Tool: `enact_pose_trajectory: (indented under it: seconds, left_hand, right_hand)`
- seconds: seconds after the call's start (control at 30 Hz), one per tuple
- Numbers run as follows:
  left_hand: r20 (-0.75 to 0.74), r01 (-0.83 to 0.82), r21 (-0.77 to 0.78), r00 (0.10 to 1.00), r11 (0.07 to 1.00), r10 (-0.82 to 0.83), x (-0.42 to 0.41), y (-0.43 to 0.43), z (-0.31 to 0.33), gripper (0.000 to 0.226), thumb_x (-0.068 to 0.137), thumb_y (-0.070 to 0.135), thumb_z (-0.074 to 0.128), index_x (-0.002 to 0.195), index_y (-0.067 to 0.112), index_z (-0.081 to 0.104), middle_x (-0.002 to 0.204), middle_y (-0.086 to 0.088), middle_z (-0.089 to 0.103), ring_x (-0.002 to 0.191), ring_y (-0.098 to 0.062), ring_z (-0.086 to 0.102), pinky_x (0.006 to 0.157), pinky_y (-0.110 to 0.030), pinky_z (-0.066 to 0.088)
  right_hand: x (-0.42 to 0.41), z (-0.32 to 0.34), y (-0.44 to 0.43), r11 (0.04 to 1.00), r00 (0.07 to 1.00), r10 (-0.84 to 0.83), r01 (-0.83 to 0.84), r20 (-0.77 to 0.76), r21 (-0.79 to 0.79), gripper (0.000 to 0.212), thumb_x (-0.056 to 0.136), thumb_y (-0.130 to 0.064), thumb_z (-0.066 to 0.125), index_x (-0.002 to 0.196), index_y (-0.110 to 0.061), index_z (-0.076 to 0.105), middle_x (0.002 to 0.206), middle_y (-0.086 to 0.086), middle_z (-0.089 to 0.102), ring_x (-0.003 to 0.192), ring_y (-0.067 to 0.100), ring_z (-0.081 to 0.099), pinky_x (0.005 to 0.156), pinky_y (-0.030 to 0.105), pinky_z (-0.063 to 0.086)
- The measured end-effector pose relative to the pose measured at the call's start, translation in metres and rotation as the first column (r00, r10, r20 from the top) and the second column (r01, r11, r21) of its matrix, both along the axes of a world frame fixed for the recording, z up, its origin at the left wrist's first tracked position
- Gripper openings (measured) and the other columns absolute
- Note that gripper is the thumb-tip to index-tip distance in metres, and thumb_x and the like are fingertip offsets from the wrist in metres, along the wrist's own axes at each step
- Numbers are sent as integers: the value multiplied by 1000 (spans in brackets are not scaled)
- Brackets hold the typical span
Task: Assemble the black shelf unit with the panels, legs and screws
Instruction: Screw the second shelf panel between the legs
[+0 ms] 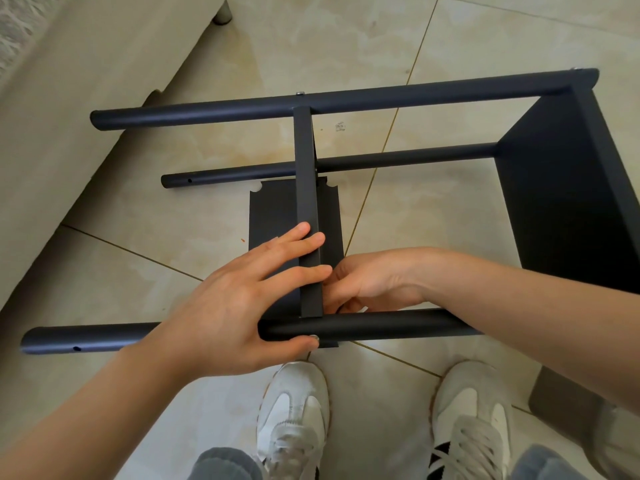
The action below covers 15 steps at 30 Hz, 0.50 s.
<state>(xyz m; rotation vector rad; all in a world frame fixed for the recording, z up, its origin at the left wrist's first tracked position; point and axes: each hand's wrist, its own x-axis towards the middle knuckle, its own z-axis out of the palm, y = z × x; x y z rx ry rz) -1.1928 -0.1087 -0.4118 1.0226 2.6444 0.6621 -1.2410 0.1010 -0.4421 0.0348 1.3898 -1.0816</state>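
The half-built black metal shelf unit (408,158) lies on its side on the beige tiled floor (467,39), directly ahead of the person's feet, and both hands meet at its near edge. The left hand (235,299) is spread wide across the joint: its straight fingers (311,242) rest on the narrow black middle panel (306,202), seen edge-on, while the thumb sits under the near round black tube leg (381,325), touching a small silver screw head (314,337). The right hand (374,282) comes in from the other side of that panel, just above the same leg, with its fingers curled in against the panel's end; whether they hold anything is hidden. Three tube legs are in view: the near one, a middle leg (398,159) lower down, and a far leg (207,110). Two panels are fixed to them, the middle one and a broad black end panel (554,188) at the right. A third flat black panel with notched corners (277,213) lies on the floor beneath the frame. Three screw heads show: the one by the thumb, one on the far leg above the middle panel (299,93), and one at the far leg's right end (575,77). Two white sneakers (294,417) stand below the near leg.
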Motion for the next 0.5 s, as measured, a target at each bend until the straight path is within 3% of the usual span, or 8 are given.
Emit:
enact_pose_trajectory:
  seconds: [0.3,0.5]
  left_hand:
    - [2,-1,-4,1000,1000,1,0,2,1,69,83,64,59,142,29,52,162,11,27,153,-8,14,110,-34,36]
    - [4,-3,12,1000,1000,3,1,1,1,69,83,62,61,142,28,52,162,10,28,153,-10,16,112,-39,38]
  right_hand:
    - [-4,2,8,999,999,5,-3,39,-33,18,94,-15,60,84,-18,74,88,2,73,84,15,68,86,33,51]
    - [-1,0,0,1000,1000,-5,6,17,-19,12,91,-11,60,92,-12,71,94,9,71,88,20,65,94,38,50]
